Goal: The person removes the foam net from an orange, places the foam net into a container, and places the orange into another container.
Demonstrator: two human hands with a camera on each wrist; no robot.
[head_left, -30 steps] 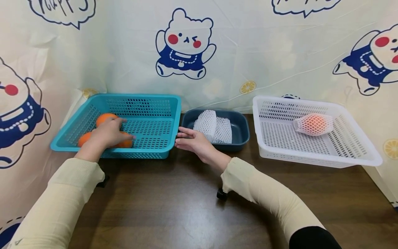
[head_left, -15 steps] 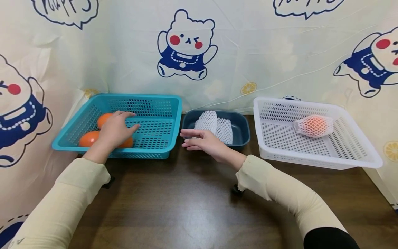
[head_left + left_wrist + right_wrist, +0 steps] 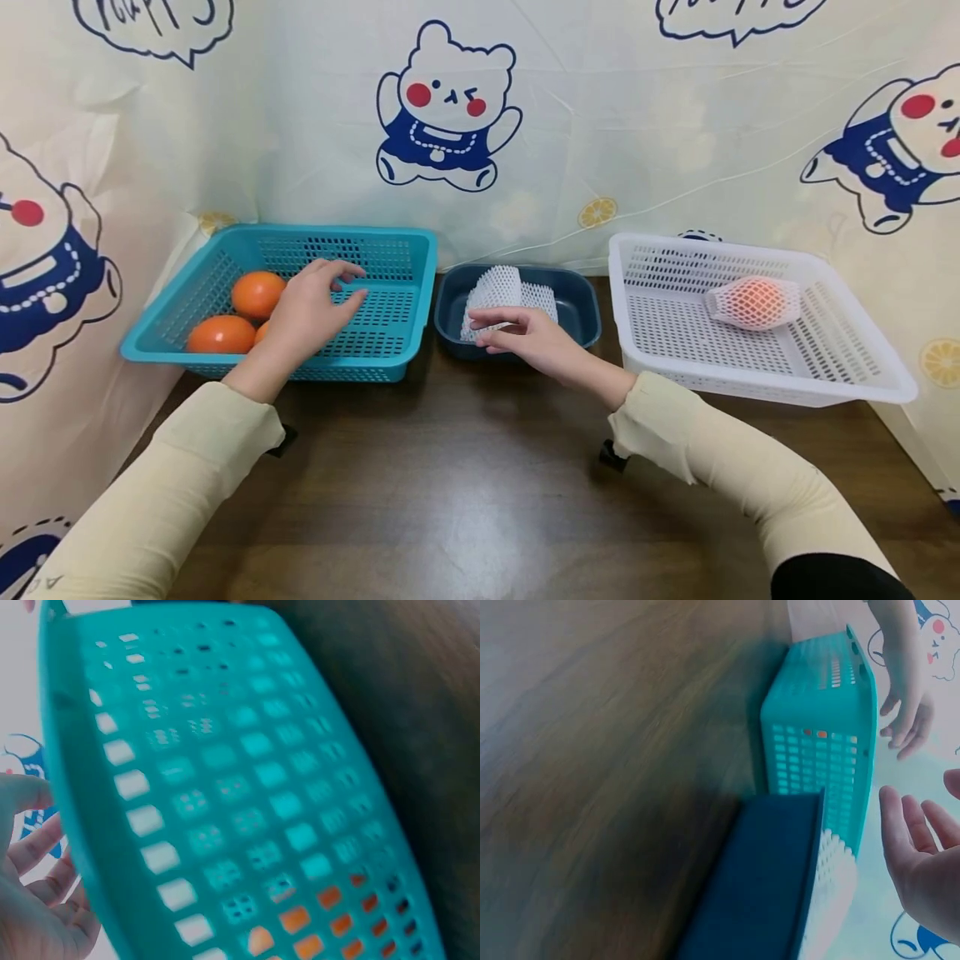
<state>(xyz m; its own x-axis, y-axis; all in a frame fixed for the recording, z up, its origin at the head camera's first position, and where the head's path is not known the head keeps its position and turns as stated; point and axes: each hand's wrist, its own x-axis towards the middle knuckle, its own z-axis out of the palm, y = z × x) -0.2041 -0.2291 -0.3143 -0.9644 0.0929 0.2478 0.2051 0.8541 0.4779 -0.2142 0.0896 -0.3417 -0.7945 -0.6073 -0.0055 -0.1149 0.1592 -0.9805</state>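
In the head view my left hand (image 3: 311, 304) hovers over the teal basket (image 3: 375, 363), its fingers loosely bent and holding nothing. Left of it lie two oranges (image 3: 258, 293) in the basket; a third is mostly hidden behind my wrist. My right hand (image 3: 528, 337) hangs in front of the dark blue tub (image 3: 581, 308), overlapping it in this view, with relaxed fingers and nothing in them. White foam net sleeves (image 3: 495, 287) sit in that tub. The right wrist view shows the same hand (image 3: 926, 866) above the tub's side, apart from the sleeves.
At the right stands a white basket (image 3: 757, 385) with an orange in a foam net (image 3: 753, 302) inside. All three containers line the back of the brown wooden table (image 3: 450, 483), against a printed cloth (image 3: 570, 100).
My left hand has lifted off the oranges and shifted right, uncovering two of them. My right hand has moved right, from the teal basket's edge to the blue tub.
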